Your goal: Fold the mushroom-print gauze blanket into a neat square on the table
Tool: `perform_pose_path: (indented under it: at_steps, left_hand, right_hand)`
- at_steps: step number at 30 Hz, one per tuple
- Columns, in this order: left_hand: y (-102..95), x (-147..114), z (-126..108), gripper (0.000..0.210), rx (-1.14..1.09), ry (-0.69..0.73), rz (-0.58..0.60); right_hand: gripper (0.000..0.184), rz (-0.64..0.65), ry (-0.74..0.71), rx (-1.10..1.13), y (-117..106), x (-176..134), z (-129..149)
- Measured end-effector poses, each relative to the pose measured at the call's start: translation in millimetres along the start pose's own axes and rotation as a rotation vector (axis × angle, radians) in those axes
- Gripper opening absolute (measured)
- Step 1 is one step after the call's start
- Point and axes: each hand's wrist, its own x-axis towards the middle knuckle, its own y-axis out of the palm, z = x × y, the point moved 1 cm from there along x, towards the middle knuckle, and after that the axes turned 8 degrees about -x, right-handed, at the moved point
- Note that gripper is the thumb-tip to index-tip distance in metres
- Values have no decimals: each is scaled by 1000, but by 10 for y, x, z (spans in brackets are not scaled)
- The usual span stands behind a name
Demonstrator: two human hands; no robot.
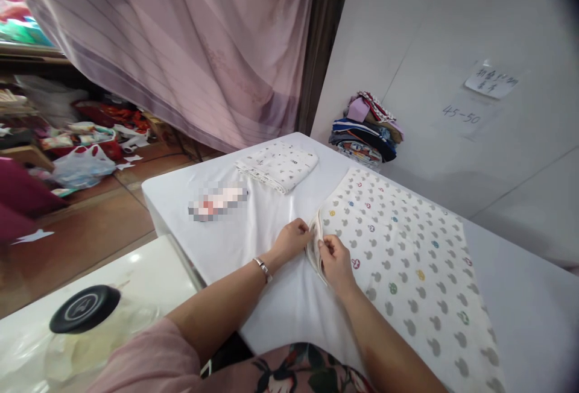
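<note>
A white cloth (407, 254) printed with grey and coloured mushroom-like shapes lies spread over the right part of the table. Its layered left edge is lifted a little between my hands. My left hand (294, 237), with a bracelet on the wrist, has its fingers closed at the far side of that edge. Close beside it, my right hand (337, 260) pinches the same edge between thumb and fingers. Further back lies a second white cloth (280, 165) with small dark prints, folded into a flat pad.
The table (212, 248) has a white cover and stands against a pale wall. Folded clothes (364, 131) are stacked at its back edge. A blurred-out item (217, 201) lies at left. A black-lidded clear container (85, 314) stands on another surface. Bags (84, 167) clutter the floor.
</note>
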Motion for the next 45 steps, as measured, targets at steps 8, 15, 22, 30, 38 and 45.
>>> perform_pose_path:
  at_steps: [8, 15, 22, 30, 38, 45]
  left_hand:
    - [36, -6, -13, 33, 210, 86, 14]
    - [-12, 43, 46, 21, -303, 28, -16]
    - [56, 21, 51, 21, -442, 178, -22]
    - [33, 31, 60, 22, -508, 164, 43]
    - [32, 17, 50, 40, -449, 55, 100]
    - [6, 48, 81, 33, -297, 62, 31]
  right_hand:
    - [24, -72, -102, -5, 50, -50, -26]
    - [27, -161, -327, -272, -98, -69, 119]
    - [26, -31, -409, -496, -78, -14, 262]
    - [17, 53, -243, -408, 62, 54, 314]
    - [17, 40, -218, -149, 146, -29, 187]
    - [24, 120, -312, -221, -8, -289, 180]
